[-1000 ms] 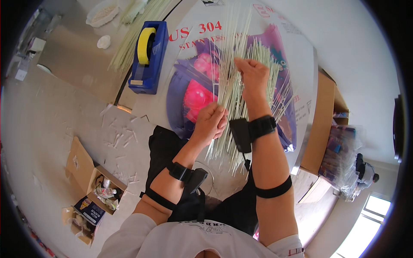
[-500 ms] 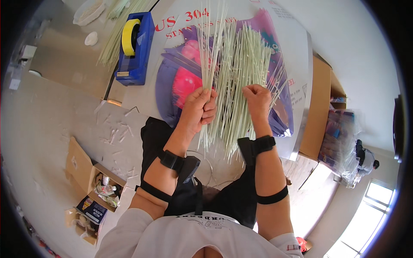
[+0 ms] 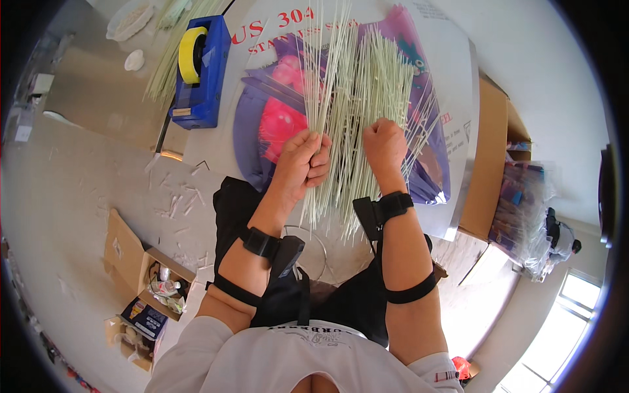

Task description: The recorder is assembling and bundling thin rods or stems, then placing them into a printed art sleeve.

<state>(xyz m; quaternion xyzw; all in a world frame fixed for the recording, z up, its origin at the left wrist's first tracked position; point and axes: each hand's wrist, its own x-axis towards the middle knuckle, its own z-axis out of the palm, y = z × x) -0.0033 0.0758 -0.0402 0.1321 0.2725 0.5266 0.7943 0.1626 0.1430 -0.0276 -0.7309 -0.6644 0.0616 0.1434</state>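
In my left hand (image 3: 303,160) a small bundle of thin pale-green rods (image 3: 320,85) stands roughly upright, gripped between thumb and curled fingers, its tops fanned apart. Beside it to the right lies a broad loose pile of the same rods (image 3: 383,72). My right hand (image 3: 385,147) is closed over the near part of this pile, fingertips pinched together. Whether a rod is caught in them is hidden. Beneath the pile spreads a purple plastic bag (image 3: 246,134) with pink printed shapes.
A blue tape dispenser (image 3: 213,78) with yellow tape stands at the left, by more rods (image 3: 160,72) and a white bowl (image 3: 131,21). Cut scraps (image 3: 173,203) litter the lower left, near open cartons (image 3: 124,252). A cardboard box (image 3: 483,157) borders the table at right.
My right hand has shifted slightly left and away from me over the pile, its fingers more tucked in. My left hand keeps its grip on the bundle, almost unmoved.
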